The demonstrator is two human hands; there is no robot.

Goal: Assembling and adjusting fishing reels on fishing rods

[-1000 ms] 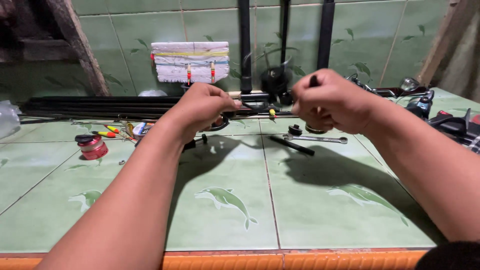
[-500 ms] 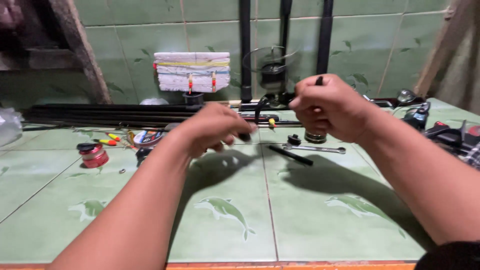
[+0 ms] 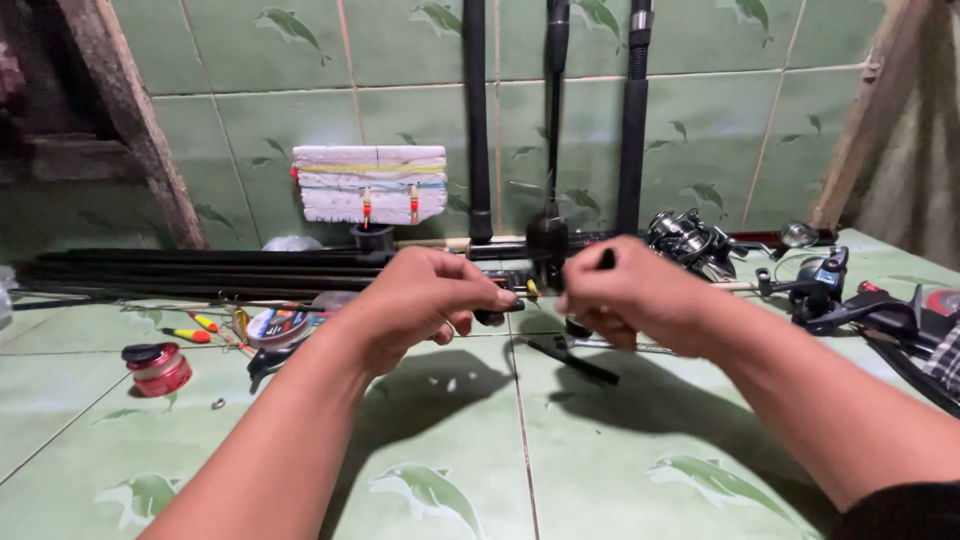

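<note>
While both hands hovered above the green tiled worktop (image 3: 600,470), the head view showed them drawn close together so that a small dark part (image 3: 497,307) sat between them at chest height, clear of the clutter below. The left hand (image 3: 425,300) was curled shut, its fingertips pinching that dark part at its near end, seemingly to steady it. The right hand (image 3: 625,295) was also closed, a short black stub (image 3: 605,259) poking up from its fist; what exactly it gripped could not be told.

Beneath the hands lay a black handle-like piece (image 3: 572,360) flat on the tiles, within easy reach. A fishing reel (image 3: 690,243) rested just right of the hands, with another dark reel (image 3: 820,285) further right. 3 dark rods (image 3: 476,120) leaned upright against the tiled wall, kept out of the working space, and a bundle of long rod sections (image 3: 200,270) lay along the back edge. At the left sat a red line spool (image 3: 158,367), small floats (image 3: 190,334) and a white foam block (image 3: 370,185) wound with line.
</note>
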